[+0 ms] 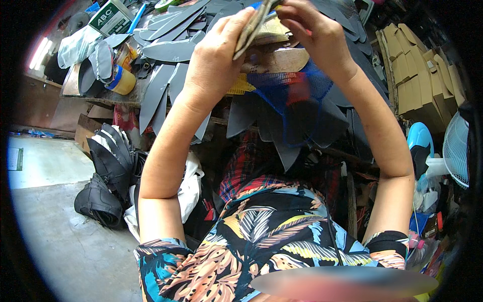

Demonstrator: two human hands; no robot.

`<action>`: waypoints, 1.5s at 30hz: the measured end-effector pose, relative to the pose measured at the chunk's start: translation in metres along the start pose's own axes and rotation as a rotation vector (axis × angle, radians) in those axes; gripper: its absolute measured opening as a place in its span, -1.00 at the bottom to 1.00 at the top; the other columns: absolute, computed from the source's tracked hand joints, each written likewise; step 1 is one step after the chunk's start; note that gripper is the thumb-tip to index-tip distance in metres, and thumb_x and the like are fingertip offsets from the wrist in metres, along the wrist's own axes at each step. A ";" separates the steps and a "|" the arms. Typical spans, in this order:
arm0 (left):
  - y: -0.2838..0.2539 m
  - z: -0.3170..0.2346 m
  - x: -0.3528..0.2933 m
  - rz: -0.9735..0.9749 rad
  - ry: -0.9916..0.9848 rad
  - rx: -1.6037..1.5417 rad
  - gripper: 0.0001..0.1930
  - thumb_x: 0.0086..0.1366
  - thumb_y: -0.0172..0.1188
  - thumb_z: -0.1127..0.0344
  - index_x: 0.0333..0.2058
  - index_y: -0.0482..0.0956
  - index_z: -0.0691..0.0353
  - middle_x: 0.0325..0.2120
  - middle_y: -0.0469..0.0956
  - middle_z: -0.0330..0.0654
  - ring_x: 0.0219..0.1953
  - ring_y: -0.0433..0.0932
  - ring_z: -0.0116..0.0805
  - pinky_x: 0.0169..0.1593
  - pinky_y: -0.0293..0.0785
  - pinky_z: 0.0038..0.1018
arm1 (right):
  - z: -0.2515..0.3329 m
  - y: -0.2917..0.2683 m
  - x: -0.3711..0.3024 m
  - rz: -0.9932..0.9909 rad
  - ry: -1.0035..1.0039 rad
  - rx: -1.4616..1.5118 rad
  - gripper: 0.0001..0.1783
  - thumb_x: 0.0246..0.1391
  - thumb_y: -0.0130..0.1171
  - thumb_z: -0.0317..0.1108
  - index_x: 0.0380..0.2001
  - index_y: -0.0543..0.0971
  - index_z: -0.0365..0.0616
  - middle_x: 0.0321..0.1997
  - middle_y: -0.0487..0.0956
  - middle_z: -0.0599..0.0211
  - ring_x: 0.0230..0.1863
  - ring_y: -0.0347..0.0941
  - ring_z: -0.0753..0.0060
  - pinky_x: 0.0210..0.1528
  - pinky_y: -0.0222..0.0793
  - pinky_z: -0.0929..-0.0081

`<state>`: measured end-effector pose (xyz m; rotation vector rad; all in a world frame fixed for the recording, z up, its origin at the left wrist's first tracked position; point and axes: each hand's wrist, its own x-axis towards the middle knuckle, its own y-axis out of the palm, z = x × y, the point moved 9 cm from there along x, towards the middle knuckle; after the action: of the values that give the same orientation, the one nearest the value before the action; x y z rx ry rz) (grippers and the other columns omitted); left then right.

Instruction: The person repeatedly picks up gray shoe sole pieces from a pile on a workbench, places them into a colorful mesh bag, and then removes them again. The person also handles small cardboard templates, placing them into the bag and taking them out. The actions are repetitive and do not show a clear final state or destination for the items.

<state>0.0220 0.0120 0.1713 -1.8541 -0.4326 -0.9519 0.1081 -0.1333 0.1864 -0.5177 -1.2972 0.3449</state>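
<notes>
My left hand [216, 55] is raised over the bench and closed on a flat grey-brown piece [252, 31], held tilted and seen nearly edge-on. My right hand [314, 35] is level with it, its fingers curled close to the piece's upper end. What those fingertips pinch is cut off by the frame's top edge. Below the hands lies a rounded brown board [282, 60] with a pale stack [271, 31] behind it. Blue netting [282, 88] hangs over the bench's near edge.
Dark grey sole-shaped sheets [173, 32] overlap across the bench. At the left stand a green-and-white can [111, 19] and a blue-rimmed tub [122, 80]. Folded brown cardboard [415, 70] and a fan [457, 151] are at the right. Black shoe-like pieces [103, 194] lie on the floor.
</notes>
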 end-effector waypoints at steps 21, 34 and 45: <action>-0.013 0.013 -0.011 -0.063 -0.083 -0.085 -0.60 0.31 0.23 0.42 0.09 0.45 0.40 -0.08 0.58 0.14 -0.08 0.62 0.09 0.00 0.54 -0.31 | -0.054 0.083 -0.038 0.565 0.020 -0.586 -0.53 0.08 0.15 -0.47 0.11 0.56 -0.03 -0.06 0.56 0.14 0.08 0.52 0.11 0.09 0.47 0.25; 0.007 -0.011 -0.003 0.091 0.026 -0.051 -0.34 0.14 0.39 0.21 0.23 0.39 0.08 0.02 0.53 -0.04 0.00 0.56 0.06 0.03 0.56 -0.22 | 0.048 -0.001 0.015 0.098 -0.341 -0.416 -0.80 -0.15 0.30 -0.36 -0.35 0.62 -0.01 -0.28 0.59 0.47 -0.34 0.54 0.30 -0.35 0.54 0.41; -0.004 0.030 -0.012 -0.020 -0.160 0.023 -0.74 0.31 0.24 0.32 -0.10 0.55 0.35 -0.29 0.63 0.15 -0.23 0.63 0.19 -0.18 0.56 -0.21 | 0.082 -0.037 0.026 -0.310 -0.493 -0.320 -0.82 -0.02 0.27 -0.44 -0.28 0.57 -0.08 -0.32 0.59 0.35 -0.33 0.58 0.27 -0.33 0.55 0.38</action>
<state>0.0244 0.0419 0.1576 -1.9154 -0.5579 -0.8114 0.0335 -0.1372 0.2428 -0.5053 -1.9008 -0.0029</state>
